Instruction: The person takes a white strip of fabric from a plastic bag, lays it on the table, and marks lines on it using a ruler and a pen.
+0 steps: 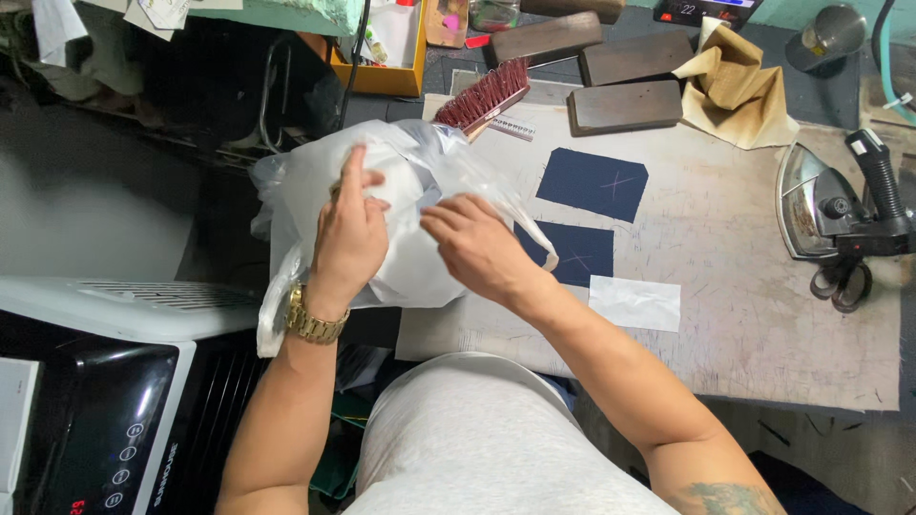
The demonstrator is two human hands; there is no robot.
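Nearest the camera, a grey-clad torso [477, 439] fills the lower centre, with a black-and-white appliance [105, 401] at lower left. Over the near-left corner of the scuffed worktable [763, 315], both hands work a translucent white plastic bag [401, 267]. Left hand [348, 238], wearing a gold watch [313, 322], grips the bag's upper fold, index finger extended upward. Right hand [477, 243] pinches the bag's film between thumb and fingers. Bag's long axis runs from lower left to upper right, its mouth toward the brush; it overhangs the table edge. Beyond lie 1 white cloth piece [634, 303], 2 navy cloth pieces [592, 183] with chalk crosses, a red-bristled brush [485, 95], and 1 iron [830, 205] at right.
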